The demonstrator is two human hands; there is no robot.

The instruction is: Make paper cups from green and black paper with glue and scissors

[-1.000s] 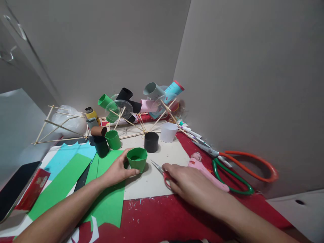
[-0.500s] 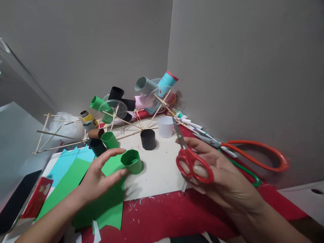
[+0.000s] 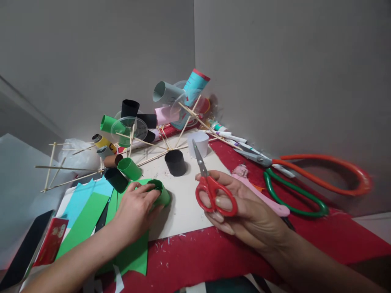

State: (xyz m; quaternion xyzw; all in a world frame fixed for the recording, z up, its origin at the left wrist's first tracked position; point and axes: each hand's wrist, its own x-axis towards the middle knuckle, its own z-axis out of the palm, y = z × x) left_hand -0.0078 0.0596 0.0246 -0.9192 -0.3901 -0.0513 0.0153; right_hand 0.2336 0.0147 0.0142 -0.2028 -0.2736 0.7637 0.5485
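Note:
My left hand (image 3: pixel 137 209) is closed on a short green paper tube (image 3: pixel 165 195), fingers over its near rim. The tube stands upright on the white board (image 3: pixel 183 211). My right hand (image 3: pixel 247 203) holds red-handled scissors (image 3: pixel 210 189), blades pointing up and together, raised over the board. Just beyond stand a black paper tube (image 3: pixel 175 163) and a white paper tube (image 3: pixel 200 143), both upright. Another green paper tube (image 3: pixel 130 169) leans behind my left hand, beside a dark tube (image 3: pixel 116 180). Green paper sheets (image 3: pixel 132 254) lie under my left forearm.
At the back, frames of thin wooden sticks (image 3: pixel 166 143) carry clear plastic discs and coloured tubes. Large shears (image 3: pixel 317 179) with orange and green handles lie right, near a pink tool (image 3: pixel 269 201). A red box (image 3: pixel 51 240) sits at left; a red cloth (image 3: pixel 183 260) lies in front.
My left hand has moved right and closed on the green paper tube. The scissors in my right hand have shifted slightly left. The view has turned a little to the right.

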